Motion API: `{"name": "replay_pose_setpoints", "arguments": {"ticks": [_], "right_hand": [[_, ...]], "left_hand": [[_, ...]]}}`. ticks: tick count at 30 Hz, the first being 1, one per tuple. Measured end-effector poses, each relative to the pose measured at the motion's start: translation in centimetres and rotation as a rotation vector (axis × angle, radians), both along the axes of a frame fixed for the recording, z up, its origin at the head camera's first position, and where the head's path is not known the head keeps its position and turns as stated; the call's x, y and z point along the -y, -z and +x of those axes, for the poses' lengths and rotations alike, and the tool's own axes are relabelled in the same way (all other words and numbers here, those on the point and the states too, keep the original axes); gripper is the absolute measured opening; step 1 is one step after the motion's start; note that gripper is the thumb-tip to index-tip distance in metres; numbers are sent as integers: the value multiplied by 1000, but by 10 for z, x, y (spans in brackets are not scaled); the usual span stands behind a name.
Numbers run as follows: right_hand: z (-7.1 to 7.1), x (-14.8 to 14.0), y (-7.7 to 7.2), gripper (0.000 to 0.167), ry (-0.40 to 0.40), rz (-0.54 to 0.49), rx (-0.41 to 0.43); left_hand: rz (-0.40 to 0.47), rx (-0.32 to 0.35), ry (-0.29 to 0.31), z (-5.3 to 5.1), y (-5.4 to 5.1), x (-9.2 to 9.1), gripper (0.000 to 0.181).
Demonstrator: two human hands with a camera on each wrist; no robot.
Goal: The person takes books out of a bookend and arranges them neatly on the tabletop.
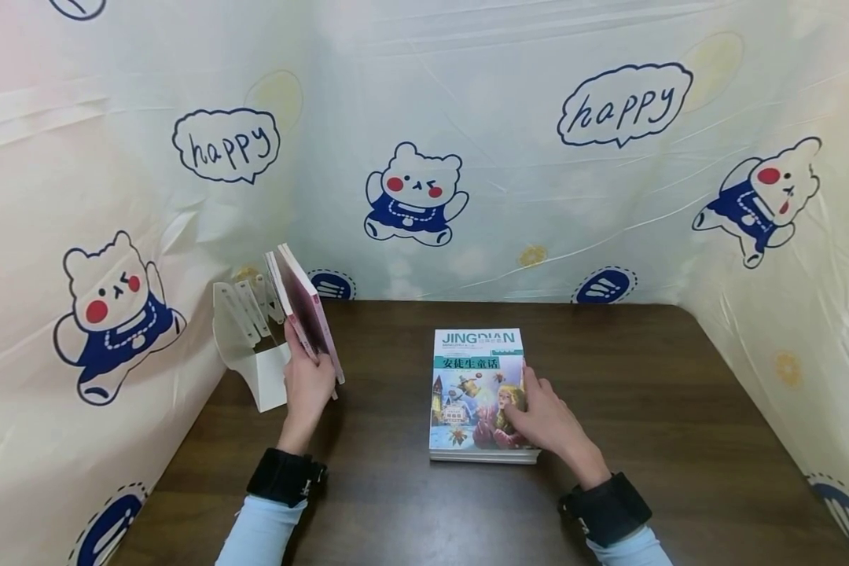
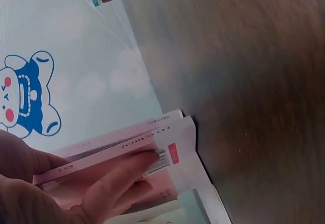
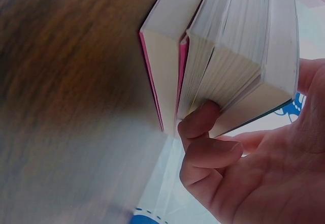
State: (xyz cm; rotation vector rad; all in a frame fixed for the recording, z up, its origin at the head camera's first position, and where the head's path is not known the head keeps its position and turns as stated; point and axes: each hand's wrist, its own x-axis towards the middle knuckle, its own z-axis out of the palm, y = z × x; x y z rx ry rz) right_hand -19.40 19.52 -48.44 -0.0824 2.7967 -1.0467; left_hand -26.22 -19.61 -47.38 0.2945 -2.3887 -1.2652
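Note:
Near the left edge of the table, my left hand [image 1: 307,385] grips two thin pink books [image 1: 314,318] standing on edge, tilted, their far ends slightly apart. Fingers [image 2: 122,178] lie along a pink cover with a barcode in the left wrist view. A white book rack [image 1: 244,350] with upright slats stands right beside these books. On the right, my right hand [image 1: 555,420] holds the side of a stack of books [image 1: 467,393]; its thumb lies on the illustrated top cover. Page edges [image 3: 233,46] and curled fingers [image 3: 203,137] touching them show in the right wrist view.
The dark wooden table [image 1: 368,487] reaches back to a pale curtain [image 1: 509,196] printed with bears and "happy" bubbles. This curtain also hangs along the left and right sides.

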Motion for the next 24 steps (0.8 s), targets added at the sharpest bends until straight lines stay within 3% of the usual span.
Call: {"name": "replay_pose_setpoints", "arguments": {"ticks": [7, 10, 16, 24], "right_hand": [[-1, 1, 1, 90, 0, -1, 8], [-1, 1, 2, 90, -2, -1, 7], [-1, 1, 3, 90, -4, -2, 5], [-1, 0, 2, 90, -4, -4, 12]], "left_hand": [[-50, -64, 22, 12, -1, -1, 83], [-65, -58, 9, 15, -1, -1, 82], [-92, -31, -25, 14, -3, 0, 79], [-103, -47, -6, 14, -2, 1, 81]]}}
